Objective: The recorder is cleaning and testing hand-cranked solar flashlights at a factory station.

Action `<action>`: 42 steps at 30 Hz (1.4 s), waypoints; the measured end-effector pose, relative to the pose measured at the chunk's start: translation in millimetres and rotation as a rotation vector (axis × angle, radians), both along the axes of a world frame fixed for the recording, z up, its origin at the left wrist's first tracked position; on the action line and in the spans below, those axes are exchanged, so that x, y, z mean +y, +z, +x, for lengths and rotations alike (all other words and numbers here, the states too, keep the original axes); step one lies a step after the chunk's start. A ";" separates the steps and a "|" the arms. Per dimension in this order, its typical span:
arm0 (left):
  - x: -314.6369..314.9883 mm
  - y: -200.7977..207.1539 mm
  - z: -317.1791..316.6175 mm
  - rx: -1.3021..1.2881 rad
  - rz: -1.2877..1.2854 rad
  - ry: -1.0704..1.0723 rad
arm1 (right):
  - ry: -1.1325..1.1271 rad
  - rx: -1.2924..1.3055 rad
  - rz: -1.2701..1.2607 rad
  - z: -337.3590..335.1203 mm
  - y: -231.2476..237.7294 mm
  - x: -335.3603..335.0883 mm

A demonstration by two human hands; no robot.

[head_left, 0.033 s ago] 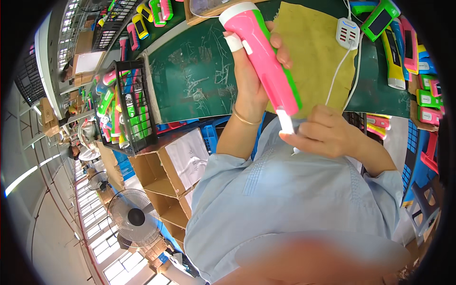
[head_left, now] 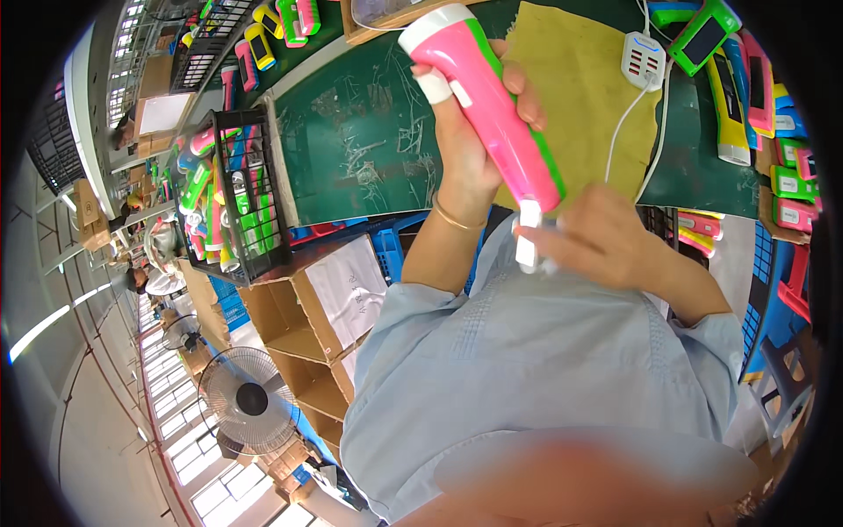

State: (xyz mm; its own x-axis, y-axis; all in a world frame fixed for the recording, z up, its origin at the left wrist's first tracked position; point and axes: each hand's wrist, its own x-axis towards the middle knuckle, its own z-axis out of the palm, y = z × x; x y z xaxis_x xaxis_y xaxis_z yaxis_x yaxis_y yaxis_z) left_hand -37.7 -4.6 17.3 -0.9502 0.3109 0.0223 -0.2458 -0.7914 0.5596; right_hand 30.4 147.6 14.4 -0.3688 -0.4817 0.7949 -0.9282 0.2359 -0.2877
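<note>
My left hand [head_left: 470,132], with a white wrap on its thumb, grips a pink and green flashlight [head_left: 483,92]. The flashlight is tilted, its wide white-rimmed head at the upper left and its narrow end toward me. At that narrow end a white flap [head_left: 529,220] hangs out. My right hand [head_left: 601,237] is at this end, blurred by motion, a fingertip on or just beside the flap and the other fingers curled. A white cable [head_left: 622,132] runs down from a white multi-port charger [head_left: 644,60] into the right hand; its end is too blurred to make out.
A yellow cloth [head_left: 571,97] lies on the green tabletop [head_left: 351,149]. Several colourful flashlights [head_left: 729,114] are piled at the right. A black wire basket [head_left: 255,202] full of flashlights stands at the left, above cardboard compartments [head_left: 294,321]. A fan [head_left: 252,400] is at lower left.
My right hand has shifted slightly, with a finger now across the white flap, more of which shows. The flashlight's narrow end has moved a little to the right.
</note>
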 end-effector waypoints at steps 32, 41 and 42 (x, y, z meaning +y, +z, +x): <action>-8.3 -15.0 25.8 0.136 -0.865 -0.074 | -0.005 -1.084 -0.265 -30.5 7.2 18.5; 0.4 -24.3 25.4 0.321 -1.126 0.158 | -0.316 -0.853 0.078 -38.3 4.8 10.3; 0.8 -23.4 25.2 0.315 -1.139 0.181 | -0.317 -0.852 0.080 -38.1 6.7 11.4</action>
